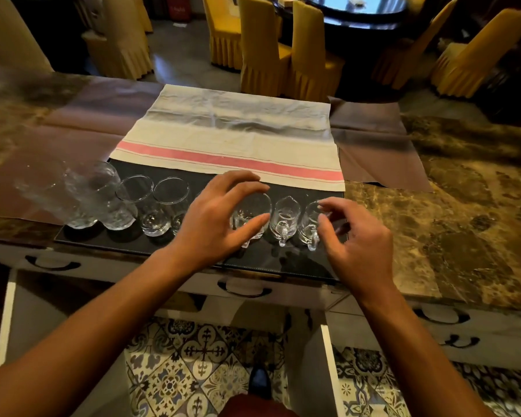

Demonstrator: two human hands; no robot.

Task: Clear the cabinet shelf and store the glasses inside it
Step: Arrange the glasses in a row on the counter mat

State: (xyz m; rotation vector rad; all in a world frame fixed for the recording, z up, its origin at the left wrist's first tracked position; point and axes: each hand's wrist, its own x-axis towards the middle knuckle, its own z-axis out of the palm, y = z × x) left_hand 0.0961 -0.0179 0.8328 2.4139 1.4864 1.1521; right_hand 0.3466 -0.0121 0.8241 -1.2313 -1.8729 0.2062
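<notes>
Several clear glasses stand in a row on a black mat [175, 173] on the marble counter. At the left are two tall textured tumblers [103, 197], then two smooth tumblers [163, 206]. Small handled glass jugs stand on the right. My left hand [220, 212] hovers with spread, curved fingers around one small jug [250, 215], thumb near its front; contact is unclear. My right hand [355, 236] reaches with loosely curled fingers to the rightmost jug [310, 224], fingertips at its rim. Between them stands another jug [286, 218].
A white cloth with a red stripe [232, 136] lies behind the mat over a brown cloth [373, 139]. Drawers with dark handles [244, 288] run under the counter edge, with open cabinet doors [328, 365] below. Yellow-covered chairs [307, 52] stand beyond the counter.
</notes>
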